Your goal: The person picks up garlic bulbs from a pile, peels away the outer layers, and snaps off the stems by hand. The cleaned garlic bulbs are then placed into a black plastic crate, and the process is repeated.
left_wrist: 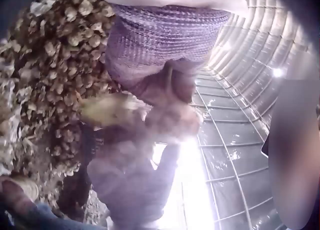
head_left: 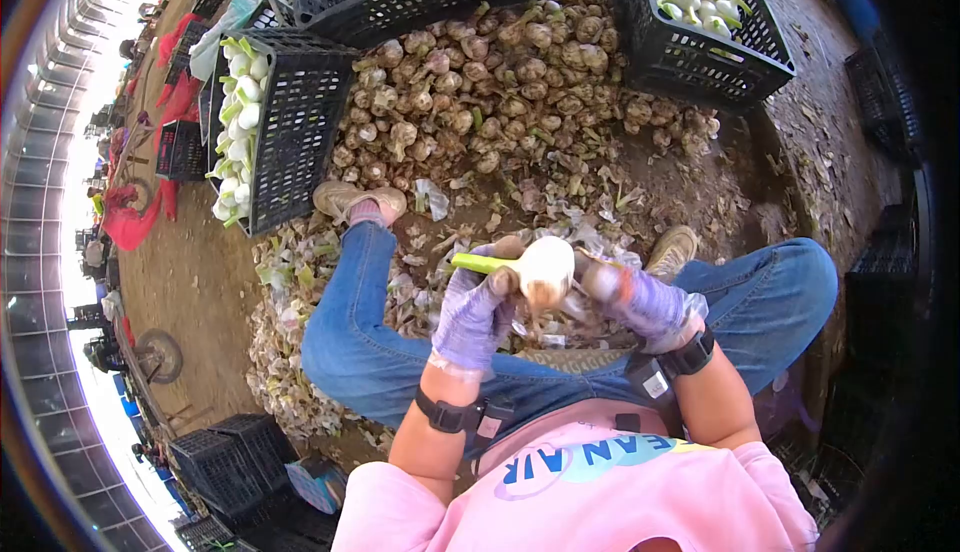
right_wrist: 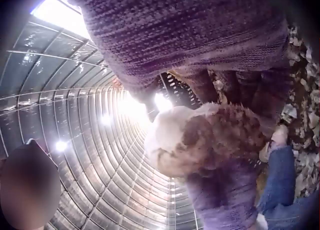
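Between the two hands is a garlic bulb [head_left: 547, 260] with a thick green stem [head_left: 482, 263] pointing left. My left hand [head_left: 470, 312], in a purple knit glove, grips it at the neck, thumb across the top. Its far side is white; brown, rough skin covers the near part, seen closely on the bulb [right_wrist: 220, 132] in the right wrist view. My right hand [head_left: 645, 304], gloved alike and blurred, is at the bulb's right side with bent fingers; I cannot tell whether it holds anything. The left wrist view shows the stem [left_wrist: 107, 110] blurred beneath the glove.
Ahead lies a broad heap of unpeeled garlic [head_left: 470, 82]. Black crates of white bulbs stand at the left [head_left: 295, 132], and another crate [head_left: 700, 57] is at the right. Loose peelings [head_left: 300, 342] cover the ground around the person's bent, jeans-clad legs [head_left: 360, 302].
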The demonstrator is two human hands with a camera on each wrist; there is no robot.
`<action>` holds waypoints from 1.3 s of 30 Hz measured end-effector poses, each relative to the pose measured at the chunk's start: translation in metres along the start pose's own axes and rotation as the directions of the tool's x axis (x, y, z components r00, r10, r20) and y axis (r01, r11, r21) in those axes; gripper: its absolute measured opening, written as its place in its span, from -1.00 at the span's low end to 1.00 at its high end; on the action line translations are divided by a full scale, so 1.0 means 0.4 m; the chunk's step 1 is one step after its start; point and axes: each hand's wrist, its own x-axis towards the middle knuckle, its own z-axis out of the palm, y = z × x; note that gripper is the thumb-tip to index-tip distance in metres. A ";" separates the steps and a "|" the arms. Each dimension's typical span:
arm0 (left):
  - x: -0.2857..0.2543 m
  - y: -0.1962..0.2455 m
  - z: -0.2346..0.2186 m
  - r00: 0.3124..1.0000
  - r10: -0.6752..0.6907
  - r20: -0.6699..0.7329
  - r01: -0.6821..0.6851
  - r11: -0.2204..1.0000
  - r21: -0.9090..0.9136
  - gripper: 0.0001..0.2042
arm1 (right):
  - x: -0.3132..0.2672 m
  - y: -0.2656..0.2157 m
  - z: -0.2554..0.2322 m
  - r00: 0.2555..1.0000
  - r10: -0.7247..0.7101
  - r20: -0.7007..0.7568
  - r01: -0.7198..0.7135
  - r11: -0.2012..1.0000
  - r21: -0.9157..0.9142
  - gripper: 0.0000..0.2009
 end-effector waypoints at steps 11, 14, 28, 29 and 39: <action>0.010 -0.046 -0.042 0.982 0.021 -0.189 -0.049 0.989 -0.141 -0.57 | 0.010 -0.027 -0.029 0.828 -0.499 -0.255 0.481 0.866 -0.133 -0.68; 0.005 -0.035 -0.028 0.964 0.043 -0.264 -0.056 0.997 -0.044 -0.56 | 0.011 0.012 -0.069 0.878 -0.473 0.066 0.126 0.096 -0.987 -0.54; -0.020 -0.064 0.040 0.799 0.593 0.097 -0.404 0.411 0.817 -0.70 | 0.041 0.066 -0.010 0.784 -0.500 -0.368 0.058 0.649 -0.759 -0.79; -0.019 -0.067 0.036 0.824 0.563 0.060 -0.375 0.463 0.803 -0.70 | 0.043 0.063 -0.012 0.784 -0.500 -0.368 0.058 0.649 -0.759 -0.79; -0.016 -0.037 0.043 0.699 0.593 0.399 -0.534 0.062 0.843 -0.70 | 0.035 0.038 0.006 0.777 -0.504 -0.378 0.115 0.703 -0.701 -0.77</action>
